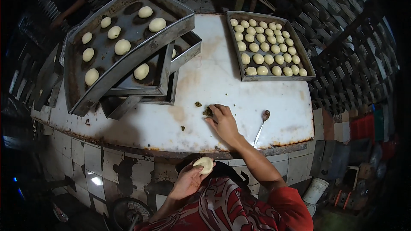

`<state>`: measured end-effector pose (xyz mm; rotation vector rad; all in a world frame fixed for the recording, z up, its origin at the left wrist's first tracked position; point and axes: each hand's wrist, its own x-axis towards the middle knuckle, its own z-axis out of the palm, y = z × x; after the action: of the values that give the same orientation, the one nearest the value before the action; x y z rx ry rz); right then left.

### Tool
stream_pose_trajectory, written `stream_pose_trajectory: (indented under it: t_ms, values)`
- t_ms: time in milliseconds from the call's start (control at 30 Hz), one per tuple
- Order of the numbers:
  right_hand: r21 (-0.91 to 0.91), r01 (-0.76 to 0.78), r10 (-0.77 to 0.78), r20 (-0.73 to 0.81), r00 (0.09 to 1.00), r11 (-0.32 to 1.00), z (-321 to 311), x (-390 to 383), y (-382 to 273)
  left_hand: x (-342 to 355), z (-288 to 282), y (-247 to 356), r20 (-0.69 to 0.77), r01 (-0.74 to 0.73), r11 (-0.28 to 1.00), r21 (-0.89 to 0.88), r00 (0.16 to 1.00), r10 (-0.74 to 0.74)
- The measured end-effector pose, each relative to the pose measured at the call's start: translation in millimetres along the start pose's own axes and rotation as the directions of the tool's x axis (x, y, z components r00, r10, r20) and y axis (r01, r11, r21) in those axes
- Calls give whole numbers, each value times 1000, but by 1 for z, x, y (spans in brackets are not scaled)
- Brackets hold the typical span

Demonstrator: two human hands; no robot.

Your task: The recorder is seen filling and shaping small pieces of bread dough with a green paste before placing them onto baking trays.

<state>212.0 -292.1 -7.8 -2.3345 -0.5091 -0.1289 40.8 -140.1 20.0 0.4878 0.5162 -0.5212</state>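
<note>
My left hand [188, 179] holds a pale round dough ball [204, 164] close to my body, below the table's front edge. My right hand [222, 122] reaches onto the white table top [239, 115], its fingertips on a small dark green lump of filling [207, 111]. Smaller crumbs of the same filling [198, 104] lie just left of it. A metal spoon [262, 125] with dark filling in its bowl lies on the table to the right of my right hand.
A metal tray [309, 72] packed with several small dough balls sits at the back right. Stacked metal trays [132, 57] with a few larger dough balls stand tilted at the back left. A person stands at the far upper left. The table base is tiled.
</note>
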Motion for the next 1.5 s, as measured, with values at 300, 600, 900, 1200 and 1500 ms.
stream_pose_trajectory:
  t_ms: [300, 600, 900, 1200, 1500]
  values:
    - [-234, 28, -76, -201, 977, 972, 54, -21, -36, -1, -17, 34, -37, -128, 983, 135, 990, 134]
    - [732, -484, 390, 316, 865, 479, -18, -19, -94, -27, -60, 141, 230, -86, 956, 281, 973, 20]
    - [385, -131, 198, -140, 970, 914, 20, -18, -224, -7, -53, 177, 587, -152, 964, 219, 809, -6]
    - [-127, -38, 0, -288, 958, 991, 88, -27, -218, -7, -49, 152, 391, -425, 899, -102, 814, 429]
    - [426, -81, 100, -22, 995, 901, 14, -27, -154, 2, -39, 103, 67, -472, 856, 211, 881, 469]
